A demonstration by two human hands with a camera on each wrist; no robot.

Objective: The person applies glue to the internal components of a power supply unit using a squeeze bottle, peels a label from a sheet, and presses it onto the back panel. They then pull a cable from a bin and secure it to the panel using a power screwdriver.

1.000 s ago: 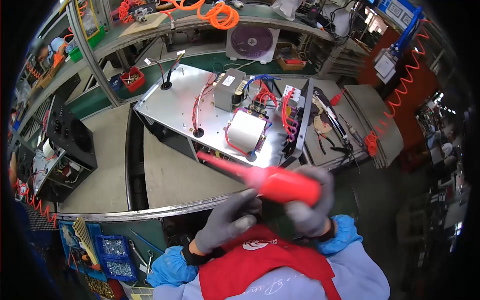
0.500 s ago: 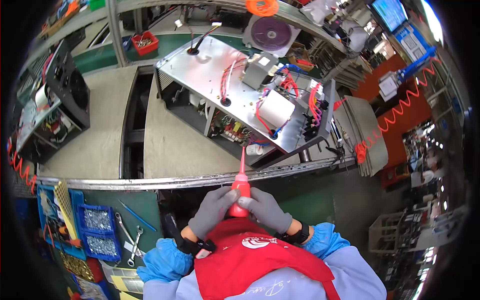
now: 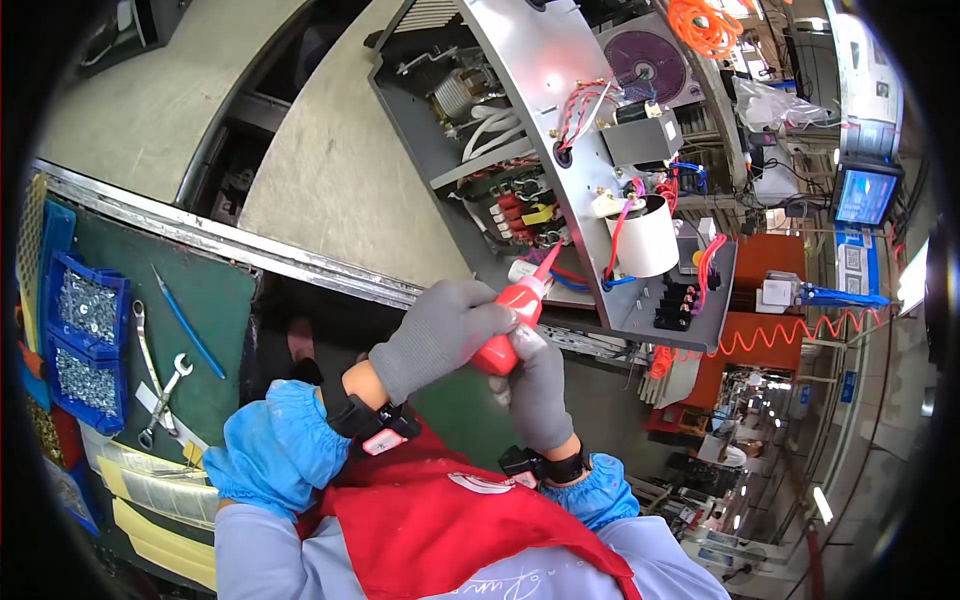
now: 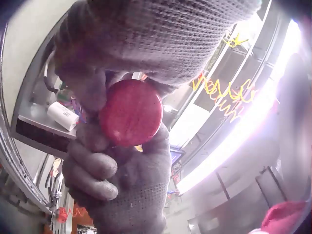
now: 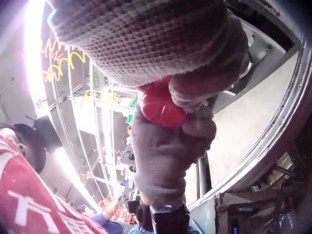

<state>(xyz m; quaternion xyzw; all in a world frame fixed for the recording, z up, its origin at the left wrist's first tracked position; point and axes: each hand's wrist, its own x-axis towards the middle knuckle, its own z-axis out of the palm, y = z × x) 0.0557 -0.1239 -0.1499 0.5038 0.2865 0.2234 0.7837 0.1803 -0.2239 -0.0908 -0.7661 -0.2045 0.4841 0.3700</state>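
Both gray-gloved hands grip a red squeeze bottle [image 3: 508, 328] with a long tapered nozzle. My left hand [image 3: 435, 335] wraps it from the left, and my right hand [image 3: 540, 388] holds it lower down on the right. The nozzle tip points up into the open side of a metal equipment chassis [image 3: 535, 110], close to a small white cylinder [image 3: 522, 271] and blue and red wires. From the left wrist the round red base of the bottle [image 4: 130, 113] shows between the gloves. On the chassis top sit a large white cylinder [image 3: 642, 240] and a gray transformer [image 3: 642, 140].
Blue bins [image 3: 88, 345] of small metal hardware, wrenches [image 3: 165, 400] and a blue pen-like tool [image 3: 190, 325] lie on the green surface at left. A metal rail [image 3: 230, 240] edges the bench. A red coiled hose [image 3: 790, 335] stretches out at right.
The right hand first held the bottle with its nozzle pointing left; then the left hand joined its grip. The nozzle has since swung to the chassis's open side, while the head view has turned.
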